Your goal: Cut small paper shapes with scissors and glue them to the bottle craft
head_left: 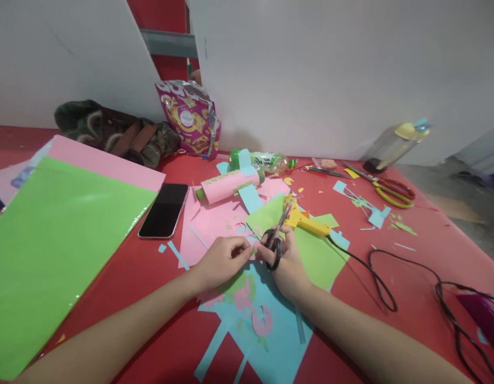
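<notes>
- One small pink paper scrap (255,246) sits at the fingertips, above the blue sheet (281,333); likely light, limp, easily torn, best pinched by an edge.
- Left hand (221,260): thumb and forefinger pinching the scrap.
- Right hand (289,268): fingers curled around the scissors (277,232), probably stiff and sharp, safest by the black loops.
- Beyond, on the desk (151,312): a yellow glue gun (309,222).

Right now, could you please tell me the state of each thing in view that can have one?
Phone: face up, screen dark.
Snack bag: standing, top open.
Green bottle: on its side, capped.
Pink roll: lying on its side.
Glue gun: on its side; whether hot, unclear.
Black scissors: held in right hand.
Large scissors: lying unheld.
Clear container: standing, yellow top on.
</notes>
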{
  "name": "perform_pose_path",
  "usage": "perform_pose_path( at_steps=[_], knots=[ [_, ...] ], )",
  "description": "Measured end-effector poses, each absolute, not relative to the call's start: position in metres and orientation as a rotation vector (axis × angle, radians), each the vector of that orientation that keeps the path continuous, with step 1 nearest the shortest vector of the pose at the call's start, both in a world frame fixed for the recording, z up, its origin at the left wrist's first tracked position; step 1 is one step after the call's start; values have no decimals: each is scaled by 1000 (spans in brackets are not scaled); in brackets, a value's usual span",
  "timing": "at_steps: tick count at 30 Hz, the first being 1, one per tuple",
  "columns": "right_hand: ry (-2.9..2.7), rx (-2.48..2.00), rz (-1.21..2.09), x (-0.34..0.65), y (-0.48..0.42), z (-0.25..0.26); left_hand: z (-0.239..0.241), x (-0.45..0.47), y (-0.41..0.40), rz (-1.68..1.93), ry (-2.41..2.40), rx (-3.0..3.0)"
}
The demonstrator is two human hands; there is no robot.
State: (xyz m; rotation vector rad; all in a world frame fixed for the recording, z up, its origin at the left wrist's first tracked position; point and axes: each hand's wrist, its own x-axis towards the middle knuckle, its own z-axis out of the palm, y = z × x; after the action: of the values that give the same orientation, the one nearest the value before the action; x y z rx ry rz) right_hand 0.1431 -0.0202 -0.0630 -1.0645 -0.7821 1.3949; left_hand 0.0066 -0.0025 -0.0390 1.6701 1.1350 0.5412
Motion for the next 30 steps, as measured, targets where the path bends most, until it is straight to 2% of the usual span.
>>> perform_pose_path(
  at_steps=[30],
  knots=[
    [-848, -1117, 1365, 143, -20, -59, -41, 9, -6, 631, 1203, 1606]
  ],
)
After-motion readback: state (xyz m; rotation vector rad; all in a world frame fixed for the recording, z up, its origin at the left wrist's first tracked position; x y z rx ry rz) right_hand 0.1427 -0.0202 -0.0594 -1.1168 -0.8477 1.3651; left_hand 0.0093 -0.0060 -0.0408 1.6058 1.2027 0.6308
